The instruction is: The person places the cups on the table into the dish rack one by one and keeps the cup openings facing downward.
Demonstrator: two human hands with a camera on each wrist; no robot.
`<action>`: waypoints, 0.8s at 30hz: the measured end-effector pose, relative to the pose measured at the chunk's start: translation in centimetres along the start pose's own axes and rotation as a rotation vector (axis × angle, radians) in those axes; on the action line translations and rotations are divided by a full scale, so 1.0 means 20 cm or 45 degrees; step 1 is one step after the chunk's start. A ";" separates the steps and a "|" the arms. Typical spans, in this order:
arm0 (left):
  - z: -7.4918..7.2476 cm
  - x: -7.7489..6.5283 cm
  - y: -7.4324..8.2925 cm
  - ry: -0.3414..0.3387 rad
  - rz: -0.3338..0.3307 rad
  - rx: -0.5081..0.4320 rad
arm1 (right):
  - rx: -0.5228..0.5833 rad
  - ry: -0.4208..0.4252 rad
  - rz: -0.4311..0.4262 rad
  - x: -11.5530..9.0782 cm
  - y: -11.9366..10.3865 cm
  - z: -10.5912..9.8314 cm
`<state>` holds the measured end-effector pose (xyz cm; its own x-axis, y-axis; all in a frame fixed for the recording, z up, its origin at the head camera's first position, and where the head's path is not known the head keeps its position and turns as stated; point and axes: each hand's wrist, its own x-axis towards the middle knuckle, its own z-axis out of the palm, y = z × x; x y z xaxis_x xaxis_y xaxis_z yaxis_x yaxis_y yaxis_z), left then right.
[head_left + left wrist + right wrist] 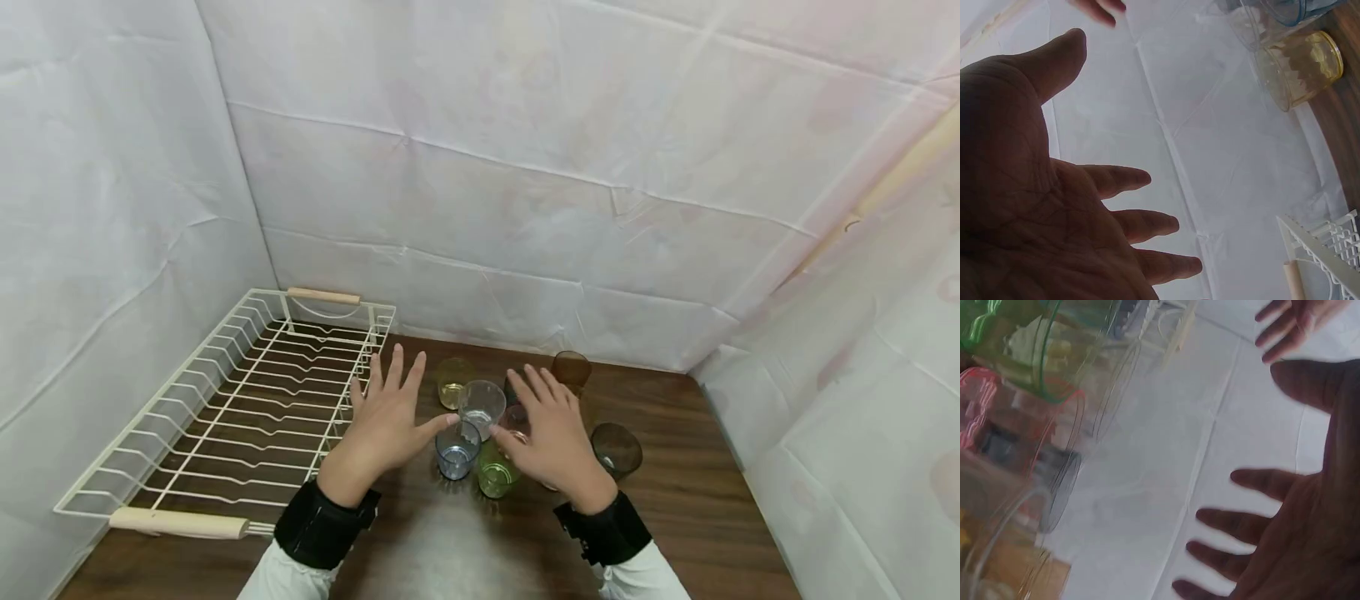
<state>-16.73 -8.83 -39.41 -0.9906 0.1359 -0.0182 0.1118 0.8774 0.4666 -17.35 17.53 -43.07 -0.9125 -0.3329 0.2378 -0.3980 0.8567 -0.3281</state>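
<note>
My left hand (382,433) hovers with spread, straight fingers, its thumb overlapping the rim of a bluish glass (456,458) in the head view. Fingers apart, my right hand (557,437) is over the right part of the group and hides some glasses. Between the hands stand a green glass (497,477) and a clear glass (482,402), with a yellow glass (452,385) behind. A pink-rimmed glass (1019,419) is partly covered in the head view. Brown glass (572,368) and dark grey glass (617,452) stand to the right. Neither hand holds anything.
A white wire dish rack (153,400) with wooden handles (180,522) takes up the left of the dark wooden table (697,492). White sheeting (480,200) hangs behind the table and along both sides.
</note>
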 end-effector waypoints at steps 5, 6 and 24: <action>0.00 -0.01 -0.01 0.008 0.000 0.012 | -0.019 -0.210 -0.242 0.07 -0.06 0.03; 0.00 -0.02 -0.01 0.011 -0.001 0.010 | -0.027 -0.260 -0.288 0.09 -0.07 0.04; 0.00 -0.04 -0.04 0.060 -0.010 -0.015 | -0.684 -0.652 -0.659 0.23 -0.24 0.28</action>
<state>-15.98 -9.61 -39.78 -0.9941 0.1067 0.0195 0.1030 0.8729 0.4769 -20.14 9.70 -45.59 -0.6133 -0.7522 -0.2410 -0.7896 0.5770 0.2086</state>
